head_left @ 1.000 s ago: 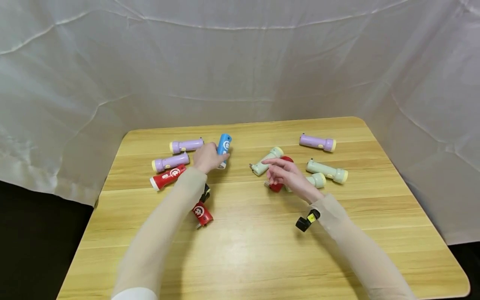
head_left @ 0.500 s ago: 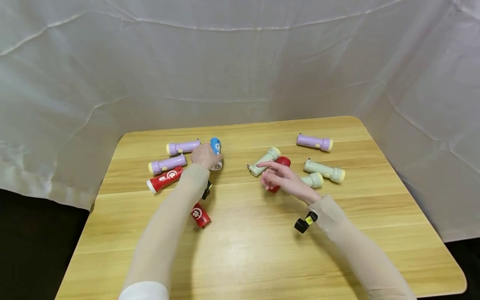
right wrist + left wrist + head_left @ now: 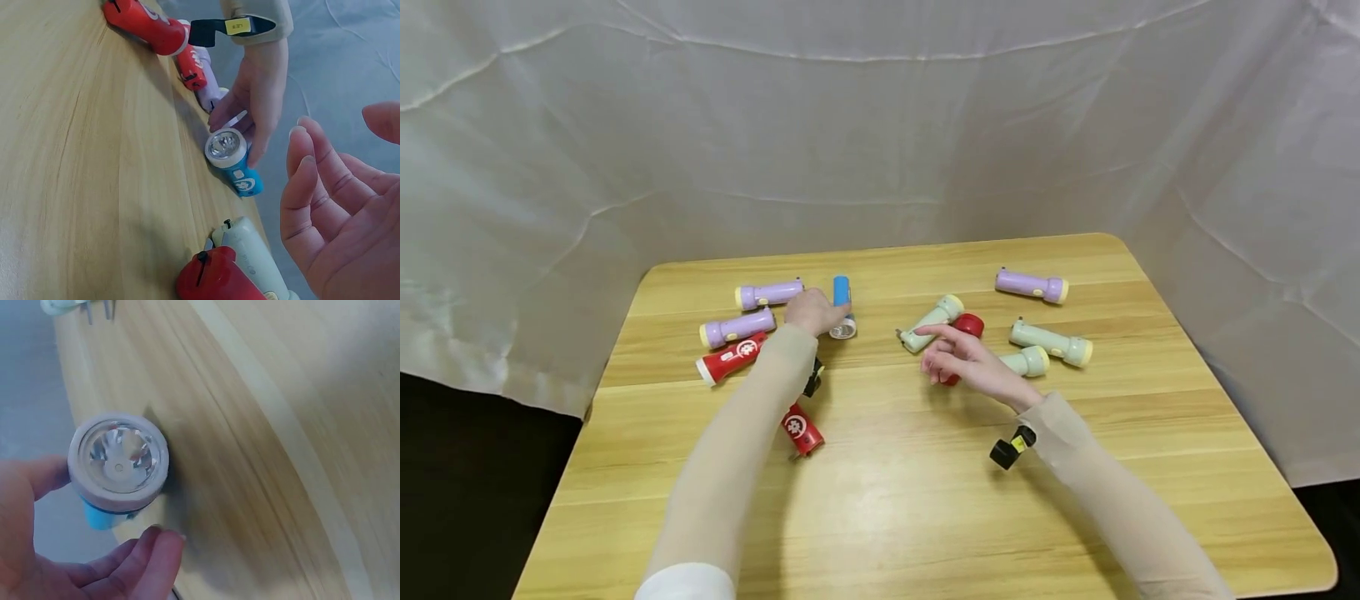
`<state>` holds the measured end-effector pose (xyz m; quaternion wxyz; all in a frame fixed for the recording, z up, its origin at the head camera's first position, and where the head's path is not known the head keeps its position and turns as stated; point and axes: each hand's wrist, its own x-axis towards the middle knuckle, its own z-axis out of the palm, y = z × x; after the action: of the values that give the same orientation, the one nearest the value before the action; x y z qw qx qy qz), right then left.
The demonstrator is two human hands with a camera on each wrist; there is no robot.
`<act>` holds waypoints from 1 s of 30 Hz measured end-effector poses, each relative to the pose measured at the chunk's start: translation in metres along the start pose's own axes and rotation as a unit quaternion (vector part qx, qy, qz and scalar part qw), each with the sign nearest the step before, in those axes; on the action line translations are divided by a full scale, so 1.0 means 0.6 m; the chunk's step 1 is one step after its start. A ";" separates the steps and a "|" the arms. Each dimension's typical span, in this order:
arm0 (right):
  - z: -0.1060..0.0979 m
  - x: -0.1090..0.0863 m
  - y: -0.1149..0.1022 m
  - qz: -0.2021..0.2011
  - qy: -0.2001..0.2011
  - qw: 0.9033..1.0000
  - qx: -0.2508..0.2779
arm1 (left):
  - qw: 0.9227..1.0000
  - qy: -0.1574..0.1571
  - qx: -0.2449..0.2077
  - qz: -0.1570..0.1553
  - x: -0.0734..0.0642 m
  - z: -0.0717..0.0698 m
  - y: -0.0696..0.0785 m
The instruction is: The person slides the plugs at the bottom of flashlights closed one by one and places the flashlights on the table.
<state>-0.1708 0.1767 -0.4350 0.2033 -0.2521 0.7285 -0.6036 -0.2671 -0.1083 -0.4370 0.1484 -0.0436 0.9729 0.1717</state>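
My left hand [image 3: 814, 312] is at a blue flashlight [image 3: 842, 290] with a white head, near the table's far edge. In the left wrist view its lens [image 3: 120, 459] faces the camera. The thumb [image 3: 50, 475] touches beside the head, and a gap shows between the loosely bent fingers [image 3: 156, 562] and the flashlight. My right hand [image 3: 966, 358] hovers with loosely curled fingers, nothing in them. It partly hides a red flashlight [image 3: 968, 324] below; pale green flashlights [image 3: 936, 321] lie on either side of that one.
To the left of my left hand lie two purple flashlights [image 3: 741, 327] and a red one [image 3: 730, 360]. Another red flashlight [image 3: 802, 429] is partly behind my left forearm. At right are a green flashlight [image 3: 1051, 342] and a purple one [image 3: 1030, 285]. A pale curtain [image 3: 880, 150] borders the wooden table [image 3: 880, 517].
The blue flashlight has turned: its white logo faced up earlier and is out of the head view now, while the lens shows. My left hand shifted slightly with it. The right hand barely moved.
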 end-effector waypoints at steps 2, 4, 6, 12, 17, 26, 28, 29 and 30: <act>-0.001 -0.001 0.003 -0.002 0.000 1.000 -0.001 | 1.000 -0.009 -0.013 0.003 -0.002 0.000 0.003; -0.002 -0.002 0.005 -0.004 -0.001 1.000 -0.001 | 0.999 -0.023 -0.032 0.003 -0.003 0.002 0.005; -0.002 -0.002 0.008 -0.006 -0.001 1.000 0.002 | 0.998 -0.035 -0.051 0.003 -0.004 0.004 0.007; -0.002 -0.002 0.009 -0.008 -0.002 1.000 0.008 | 0.994 -0.051 -0.093 0.002 -0.010 0.006 0.005; 0.001 0.000 0.008 -0.003 0.000 1.000 0.003 | 0.995 -0.035 -0.093 -0.002 -0.005 0.008 -0.003; 0.001 0.000 0.010 -0.001 0.006 1.000 0.003 | 0.997 -0.013 -0.081 0.000 0.007 0.012 -0.015; 0.000 0.000 0.011 0.003 0.011 1.000 0.002 | 0.997 -0.006 -0.076 0.001 0.007 0.012 -0.016; 0.000 0.000 0.011 0.007 0.015 1.000 0.000 | 0.997 -0.004 -0.073 0.000 0.006 0.012 -0.017; -0.001 0.000 0.011 0.011 0.019 1.000 -0.001 | 0.998 0.000 -0.070 0.001 0.006 0.012 -0.018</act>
<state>-0.1718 0.1782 -0.4415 0.1962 -0.2327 0.7353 -0.6055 -0.2671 -0.1158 -0.4479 0.1451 -0.0533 0.9585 0.2397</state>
